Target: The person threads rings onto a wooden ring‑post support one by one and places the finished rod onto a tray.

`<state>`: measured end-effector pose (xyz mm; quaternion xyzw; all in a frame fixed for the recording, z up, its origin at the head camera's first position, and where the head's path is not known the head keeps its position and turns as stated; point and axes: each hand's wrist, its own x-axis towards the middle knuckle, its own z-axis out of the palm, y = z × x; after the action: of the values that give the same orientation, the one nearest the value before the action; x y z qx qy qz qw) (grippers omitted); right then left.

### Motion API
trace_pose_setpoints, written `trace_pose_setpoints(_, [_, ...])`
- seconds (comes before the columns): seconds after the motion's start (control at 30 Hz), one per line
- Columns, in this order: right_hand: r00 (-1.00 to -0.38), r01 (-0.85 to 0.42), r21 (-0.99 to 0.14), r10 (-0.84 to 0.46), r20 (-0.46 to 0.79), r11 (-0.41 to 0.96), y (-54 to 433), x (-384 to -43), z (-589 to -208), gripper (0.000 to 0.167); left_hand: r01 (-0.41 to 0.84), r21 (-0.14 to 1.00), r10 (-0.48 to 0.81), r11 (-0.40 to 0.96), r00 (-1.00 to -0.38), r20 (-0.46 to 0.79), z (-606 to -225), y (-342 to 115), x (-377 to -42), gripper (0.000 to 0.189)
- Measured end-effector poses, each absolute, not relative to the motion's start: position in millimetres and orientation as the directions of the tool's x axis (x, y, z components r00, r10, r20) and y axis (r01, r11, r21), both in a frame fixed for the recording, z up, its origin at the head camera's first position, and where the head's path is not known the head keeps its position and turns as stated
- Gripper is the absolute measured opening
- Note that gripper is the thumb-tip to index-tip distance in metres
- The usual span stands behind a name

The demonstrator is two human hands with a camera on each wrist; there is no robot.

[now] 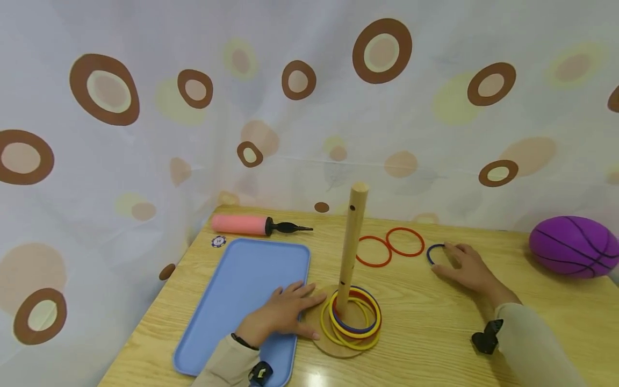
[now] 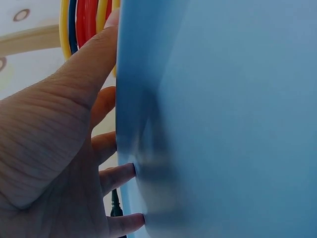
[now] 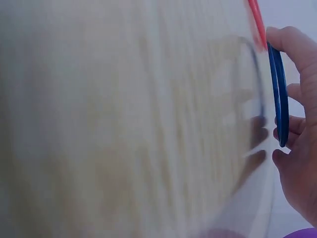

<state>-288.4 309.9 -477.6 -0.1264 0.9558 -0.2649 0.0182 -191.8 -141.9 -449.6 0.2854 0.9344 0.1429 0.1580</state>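
My right hand (image 1: 466,269) holds a thin blue ring (image 3: 283,139), its thumb and fingers at opposite parts of the rim, near the back of the table. Part of that ring is hidden behind the hand in the head view. My left hand (image 1: 280,314) lies with spread fingers across the right edge of the blue tray (image 1: 242,290), its fingertips at the round wooden base (image 1: 333,350). From this base rises an upright wooden peg (image 1: 352,236). Several yellow, red and blue rings (image 1: 379,317) lie around the peg's foot.
Two red rings (image 1: 423,244) lie flat behind the peg. A pink hand pump (image 1: 239,224) and a poker chip (image 1: 218,241) are at the back left. On the right sits a purple ball (image 1: 573,244). A patterned curtain (image 1: 338,107) hangs behind the table.
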Motion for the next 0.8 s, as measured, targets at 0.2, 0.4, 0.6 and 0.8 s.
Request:
trace_pose_setpoints(0.2, [-0.964,-0.259,-0.513,-0.255,0.078,0.819,303,-273,-464,0.083,0.494,0.346,0.579,0.798,-0.787,-0.213,-448,-143,-192,0.080])
trace_pose_setpoints(0.4, [-0.945,-0.326,-0.513,-0.282,0.164,0.794,294,-252,-436,0.080,0.493,0.351,0.581,0.796,-0.785,-0.215,-445,-142,-192,0.080])
trace_pose_setpoints(0.6, [-0.878,-0.472,-0.471,-0.349,0.328,0.745,282,-231,-395,0.074,0.491,0.360,0.584,0.793,-0.780,-0.222,-446,-142,-192,0.080])
trace_pose_setpoints(0.8, [-0.812,-0.575,-0.422,-0.425,0.400,0.701,271,-214,-349,0.078,0.495,0.364,0.589,0.789,-0.779,-0.216,-447,-142,-191,0.080])
